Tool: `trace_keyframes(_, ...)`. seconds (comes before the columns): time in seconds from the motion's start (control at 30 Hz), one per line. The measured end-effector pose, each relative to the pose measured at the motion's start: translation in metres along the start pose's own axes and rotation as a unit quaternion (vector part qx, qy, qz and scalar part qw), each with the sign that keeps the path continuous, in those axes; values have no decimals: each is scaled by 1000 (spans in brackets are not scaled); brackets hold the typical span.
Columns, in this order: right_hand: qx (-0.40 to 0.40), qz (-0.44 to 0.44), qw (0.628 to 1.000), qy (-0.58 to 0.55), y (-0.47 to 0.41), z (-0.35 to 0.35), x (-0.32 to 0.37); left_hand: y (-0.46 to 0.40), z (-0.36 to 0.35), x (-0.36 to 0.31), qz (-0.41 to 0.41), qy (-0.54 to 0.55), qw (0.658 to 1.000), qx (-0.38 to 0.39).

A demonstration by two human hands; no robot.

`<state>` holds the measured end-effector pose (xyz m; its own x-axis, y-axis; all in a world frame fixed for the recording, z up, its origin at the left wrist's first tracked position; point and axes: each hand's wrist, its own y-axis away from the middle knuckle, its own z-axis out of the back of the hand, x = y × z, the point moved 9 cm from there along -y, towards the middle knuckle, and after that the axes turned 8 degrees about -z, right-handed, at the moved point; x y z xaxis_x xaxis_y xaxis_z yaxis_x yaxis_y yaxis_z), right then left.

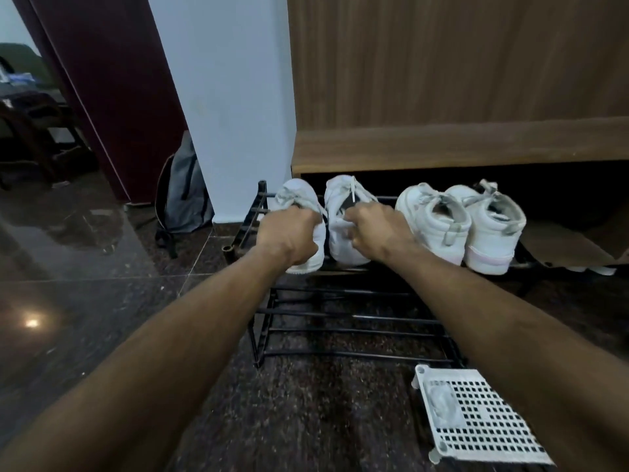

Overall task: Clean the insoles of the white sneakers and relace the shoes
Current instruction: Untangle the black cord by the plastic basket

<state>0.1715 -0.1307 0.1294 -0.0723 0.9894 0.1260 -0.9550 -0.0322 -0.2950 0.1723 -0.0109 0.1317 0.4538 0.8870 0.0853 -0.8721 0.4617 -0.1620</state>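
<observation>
White sneakers (pixel 326 226) sit on the black shoe rack (pixel 340 315), my left hand (pixel 289 233) and right hand (pixel 377 229) each gripping one heel; I judge insole cleaning and relacing not yet begun.

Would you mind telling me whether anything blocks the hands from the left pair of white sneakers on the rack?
Nothing visible does: the left hand already grips the left sneaker, and the right hand grips its partner.

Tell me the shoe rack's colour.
Black: the shoe rack has thin black bars, seen in the head view.
</observation>
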Motion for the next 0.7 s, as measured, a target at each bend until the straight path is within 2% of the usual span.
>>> trace_keyframes(0.23, 48, 14, 998, -27, 7, -12, -8, 4, -11, 8, 7, 40, 999, -12)
trace_keyframes(0.4, -69, 36, 996, -52, 63, 0, -14, 44, -16, -8, -8, 39, 992, -119)
trace_keyframes(0.5, -38, 40, 997, -53, 105, -16, -27, 83, -28, -26, 1, 51, 986, -159)
trace_keyframes(0.6, 33, -7, 996, -84, 154, -44, -50, 121, -63, -55, 6, 122, 986, -114)
trace_keyframes(0.7, 121, -80, 984, -100, 214, -84, -72, 163, -116, -95, 17, 182, 983, 7)
